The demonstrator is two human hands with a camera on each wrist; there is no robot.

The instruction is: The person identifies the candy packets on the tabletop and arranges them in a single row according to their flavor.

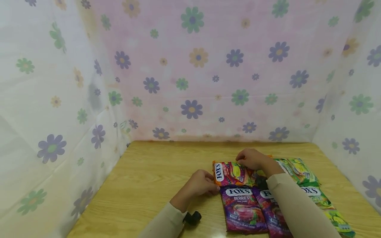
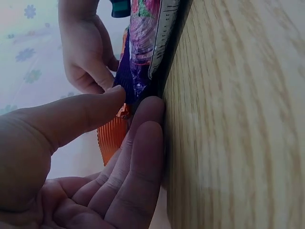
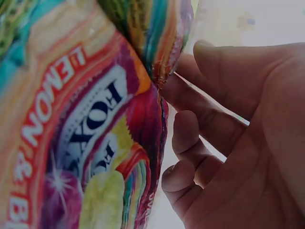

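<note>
My left hand [image 1: 200, 183] is at the left edge of the candy bags. Its thumb and fingers pinch the near-left crimped corner [image 2: 125, 83] of a purple Fox's Berries bag [image 1: 244, 211], just below an orange-and-pink Fox's Fruits bag [image 1: 227, 173]. At the far edge of that Fruits bag is my right hand [image 1: 253, 159], palm turned toward the row. The right wrist view shows its fingers [image 3: 185, 131] loosely bent beside a colourful Fox's bag [image 3: 100, 119], fingertips right at the bag's edge, nothing gripped. Another orange bag lies partly hidden under this hand.
A second purple bag [image 1: 275, 211] lies partly under my right sleeve [image 1: 300, 205]. Green bags [image 1: 297, 168] and a yellow-green bag [image 1: 339, 221] lie to the right on the wooden table [image 1: 148, 185]. Flower-print cloth [image 1: 166, 66] encloses the table's back and sides.
</note>
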